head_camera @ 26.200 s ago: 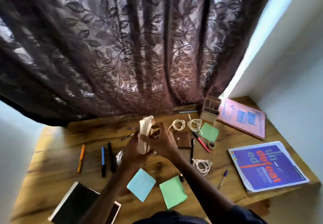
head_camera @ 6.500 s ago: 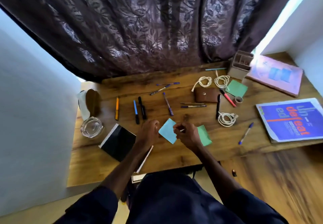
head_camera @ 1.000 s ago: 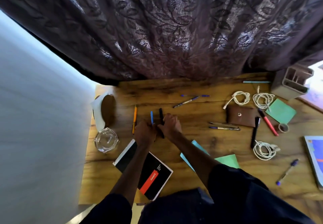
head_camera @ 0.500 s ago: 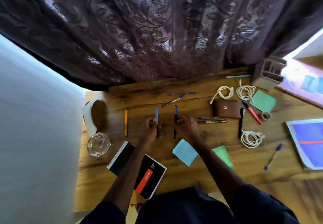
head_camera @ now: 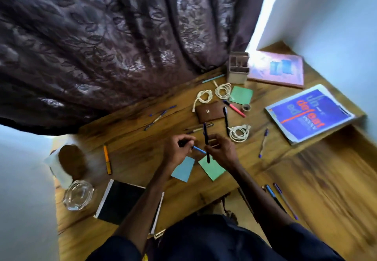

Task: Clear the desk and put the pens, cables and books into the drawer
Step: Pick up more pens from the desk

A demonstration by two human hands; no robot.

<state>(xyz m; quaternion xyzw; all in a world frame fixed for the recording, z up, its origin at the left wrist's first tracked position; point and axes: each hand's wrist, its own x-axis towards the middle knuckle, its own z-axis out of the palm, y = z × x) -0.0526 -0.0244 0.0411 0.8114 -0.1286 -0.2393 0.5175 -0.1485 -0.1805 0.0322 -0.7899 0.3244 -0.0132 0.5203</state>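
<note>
Since half a second ago both pens are lifted off the desk [head_camera: 130, 150] toward centre, so pen-gathering is underway; drawer not in view. Left hand [head_camera: 177, 152] fingers clamped on the blue pen [head_camera: 199, 150], pointing to 4 o'clock; right hand [head_camera: 221, 150] pinches the black pen [head_camera: 206, 141] upright, 12-to-6. Orange pen [head_camera: 107, 159] lies at 9 o'clock, cables [head_camera: 238, 133] at 2 o'clock, untouched.

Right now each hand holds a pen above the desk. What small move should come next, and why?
Probably carry both pens to the open wooden drawer at lower right. The left hand grips a blue-tipped pen, the right hand a dark pen, so both hands are full, and a few pens already lie in that drawer.
</note>
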